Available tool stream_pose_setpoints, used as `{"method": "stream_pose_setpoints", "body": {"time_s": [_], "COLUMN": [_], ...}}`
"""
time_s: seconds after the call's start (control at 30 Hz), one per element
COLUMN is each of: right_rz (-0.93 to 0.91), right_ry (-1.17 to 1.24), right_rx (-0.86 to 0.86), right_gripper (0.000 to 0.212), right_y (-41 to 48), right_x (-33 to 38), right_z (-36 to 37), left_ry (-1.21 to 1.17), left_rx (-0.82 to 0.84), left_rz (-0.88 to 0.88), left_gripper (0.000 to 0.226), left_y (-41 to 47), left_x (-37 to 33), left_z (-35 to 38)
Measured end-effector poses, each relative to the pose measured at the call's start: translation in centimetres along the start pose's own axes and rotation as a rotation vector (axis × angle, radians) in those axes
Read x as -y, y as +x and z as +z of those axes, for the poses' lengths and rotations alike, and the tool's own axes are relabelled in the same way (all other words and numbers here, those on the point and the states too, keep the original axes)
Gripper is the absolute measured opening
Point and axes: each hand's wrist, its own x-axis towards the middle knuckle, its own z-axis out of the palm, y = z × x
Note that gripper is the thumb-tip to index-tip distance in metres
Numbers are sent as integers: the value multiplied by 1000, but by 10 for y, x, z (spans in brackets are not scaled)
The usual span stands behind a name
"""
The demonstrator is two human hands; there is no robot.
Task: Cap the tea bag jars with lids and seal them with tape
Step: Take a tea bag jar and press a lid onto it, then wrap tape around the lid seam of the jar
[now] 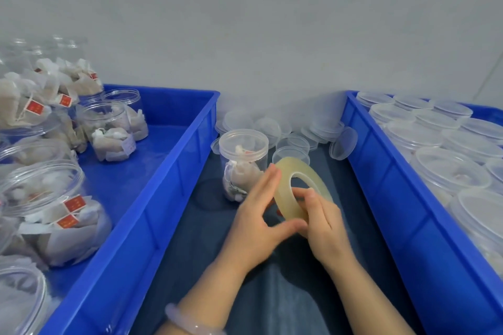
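A roll of clear tape stands on edge between both hands over the dark cloth. My right hand grips the roll, its fingers curled through the core. My left hand holds the roll's left rim with straight fingers, and its thumb reaches under the roll to the right hand. Just behind the tape stands a clear plastic jar of tea bags with a clear lid on it. Loose clear lids lie piled behind it near the wall.
A blue bin on the left holds several open jars of tea bags. A blue bin on the right holds several lidded jars. A grey wall rises close behind. A pale bracelet circles my left wrist.
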Motion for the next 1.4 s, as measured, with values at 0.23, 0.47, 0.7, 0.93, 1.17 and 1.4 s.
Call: {"method": "stream_pose_setpoints", "body": {"time_s": [0.23,0.47,0.7,0.93,1.17,1.4], "right_rz": [21,25,71,206,219,226], "right_ry": [93,91,400,673,714,747], "right_rx": [-31,-8,-85,-41,13,57], "right_gripper": [42,42,31,39,58,61], "right_y": [9,6,7,11,8,7], "right_x": [0,1,21,33,39,43], "right_z": [16,7,0,-6,0,1], "left_ry": [-100,-29,-11,-71,-85,-243], "left_rx": [-312,-472,-247,-230,139,-16], "left_rz": [-102,-29,190,155,-103,-34], "left_gripper": [55,23,44,43,52,26], "left_y": [3,2,-3,-3,-4,-3], "left_x": [2,-2,-3,-8,-2,-9], "left_z": [9,14,18,17,10,9]}}
